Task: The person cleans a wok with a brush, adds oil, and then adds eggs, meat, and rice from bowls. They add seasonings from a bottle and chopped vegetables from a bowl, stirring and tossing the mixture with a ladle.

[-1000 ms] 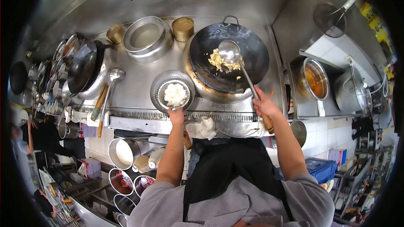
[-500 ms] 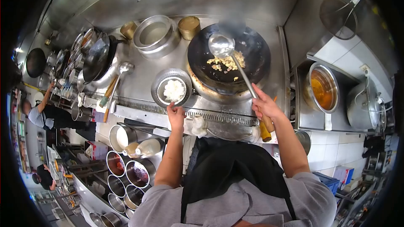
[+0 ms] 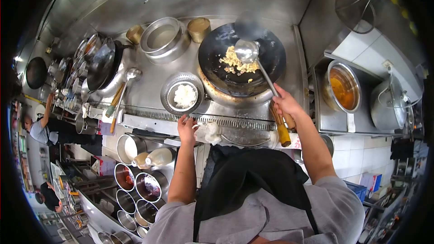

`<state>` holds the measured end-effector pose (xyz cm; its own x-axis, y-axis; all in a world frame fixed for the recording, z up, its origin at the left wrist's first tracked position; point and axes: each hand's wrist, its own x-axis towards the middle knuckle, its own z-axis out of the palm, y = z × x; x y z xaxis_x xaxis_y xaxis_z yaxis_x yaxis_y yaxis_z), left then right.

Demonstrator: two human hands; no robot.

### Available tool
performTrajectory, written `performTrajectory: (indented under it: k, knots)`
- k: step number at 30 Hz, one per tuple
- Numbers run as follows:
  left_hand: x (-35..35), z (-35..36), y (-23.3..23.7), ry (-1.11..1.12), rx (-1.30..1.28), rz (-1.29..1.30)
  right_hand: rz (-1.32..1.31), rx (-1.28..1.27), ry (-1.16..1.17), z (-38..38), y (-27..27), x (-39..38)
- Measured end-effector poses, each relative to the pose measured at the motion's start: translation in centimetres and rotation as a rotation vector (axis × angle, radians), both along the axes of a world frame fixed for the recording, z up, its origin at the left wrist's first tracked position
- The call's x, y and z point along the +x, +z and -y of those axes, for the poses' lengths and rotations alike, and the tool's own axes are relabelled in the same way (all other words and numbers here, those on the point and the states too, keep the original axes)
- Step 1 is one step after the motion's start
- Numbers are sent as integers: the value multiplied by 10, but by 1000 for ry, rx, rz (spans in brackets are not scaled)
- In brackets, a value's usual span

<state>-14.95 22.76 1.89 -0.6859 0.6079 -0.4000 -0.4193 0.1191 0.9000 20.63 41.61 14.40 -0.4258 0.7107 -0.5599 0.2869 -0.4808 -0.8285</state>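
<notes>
One ladle (image 3: 247, 52) hiding food (image 3: 230, 58), right hand (image 3: 287, 104) with fingers wrapped round it, left hand's (image 3: 186, 131) grip unclear near rag (image 3: 213, 133), dark blur (image 3: 247, 24) across wok (image 3: 270, 65)

Bowl (image 3: 184, 96) left of wok (image 3: 266, 79).

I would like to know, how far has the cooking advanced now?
Looks done: yellow, egg-like food lies in small pieces in the wok.
In hand: the right hand holds the ladle, its bowl at those pieces.
Probably left: combining the white, rice-like food, which sits apart from the wok. Whether the yellow food is fully cooked, I cannot tell.
</notes>
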Motion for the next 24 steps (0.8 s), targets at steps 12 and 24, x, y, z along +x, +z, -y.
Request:
performTrajectory:
  k: [12,24]
  knots:
    - [-15,-12,8,-69,55,68,-74,53,41,-18,1,-29]
    - [-11,18,-2,-141,-59,114,427,282,291,-2,-4,-40]
